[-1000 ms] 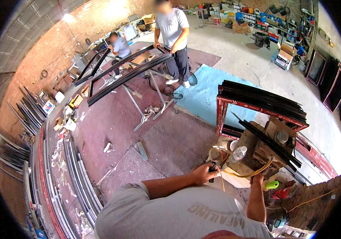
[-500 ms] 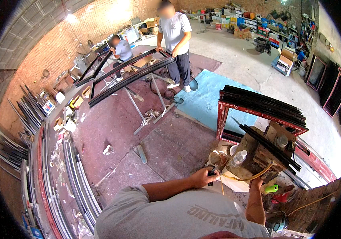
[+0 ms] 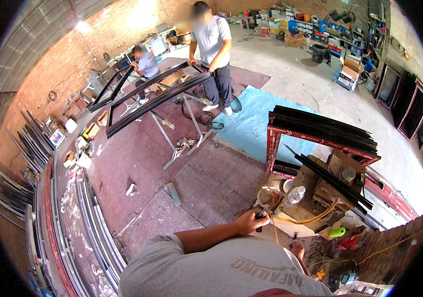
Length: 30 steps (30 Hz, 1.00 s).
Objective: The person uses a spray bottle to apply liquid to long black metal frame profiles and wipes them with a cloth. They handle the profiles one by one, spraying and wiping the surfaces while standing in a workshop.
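Gripping a small dark object (image 3: 260, 215), your left hand (image 3: 247, 222) closes around it at the near edge of a grimy brown workstand (image 3: 313, 194), just beside a smooth yellow hose (image 3: 315, 219) that bends in a shallow curve. Your right hand (image 3: 297, 249) is down close to your cloth shirt (image 3: 211, 265) — too small and shadowed to tell whether it is open or closed. On the stand are a clear, rounded plastic bottle (image 3: 296, 195) and slim, straight black bars (image 3: 332, 179). Beyond rises a stack of rectangular black frames (image 3: 323, 129) with red facing, next to a flat blue mat (image 3: 251, 119); farther off, a co-worker (image 3: 211, 42) handles a large black frame (image 3: 157, 106). Half a second ago your right hand was up by the hose — now it has dropped toward you, while your left keeps its hold.
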Each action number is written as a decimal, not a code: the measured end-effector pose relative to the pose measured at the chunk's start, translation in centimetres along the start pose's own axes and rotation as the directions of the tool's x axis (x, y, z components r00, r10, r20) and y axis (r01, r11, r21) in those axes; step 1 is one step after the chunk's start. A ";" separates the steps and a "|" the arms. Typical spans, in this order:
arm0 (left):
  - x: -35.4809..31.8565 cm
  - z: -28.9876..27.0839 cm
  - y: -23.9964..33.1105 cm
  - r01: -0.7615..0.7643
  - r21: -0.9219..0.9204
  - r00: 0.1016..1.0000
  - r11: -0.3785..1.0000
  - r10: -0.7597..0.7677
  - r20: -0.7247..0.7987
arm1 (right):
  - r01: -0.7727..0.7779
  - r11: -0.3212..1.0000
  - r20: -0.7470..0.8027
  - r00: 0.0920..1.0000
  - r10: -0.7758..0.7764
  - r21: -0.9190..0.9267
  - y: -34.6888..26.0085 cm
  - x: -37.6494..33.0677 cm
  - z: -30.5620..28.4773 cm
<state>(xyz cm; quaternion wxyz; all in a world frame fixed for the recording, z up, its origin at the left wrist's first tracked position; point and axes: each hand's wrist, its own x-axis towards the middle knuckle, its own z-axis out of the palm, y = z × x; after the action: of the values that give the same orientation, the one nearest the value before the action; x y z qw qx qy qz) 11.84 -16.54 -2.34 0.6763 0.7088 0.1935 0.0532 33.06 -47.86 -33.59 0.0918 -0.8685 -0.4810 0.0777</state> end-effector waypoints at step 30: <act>0.9 2.1 0.4 -0.133 0.281 0.952 0.951 0.201 -0.230 | -0.026 0.294 0.067 0.989 -0.129 0.955 -22.8 9.1 -29.7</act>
<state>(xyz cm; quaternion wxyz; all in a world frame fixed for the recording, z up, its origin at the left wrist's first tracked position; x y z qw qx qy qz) 13.43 -18.20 -2.28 0.5391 0.7928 0.2233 0.1760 25.79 -30.81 0.19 0.5598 -0.6212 -0.3734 0.4016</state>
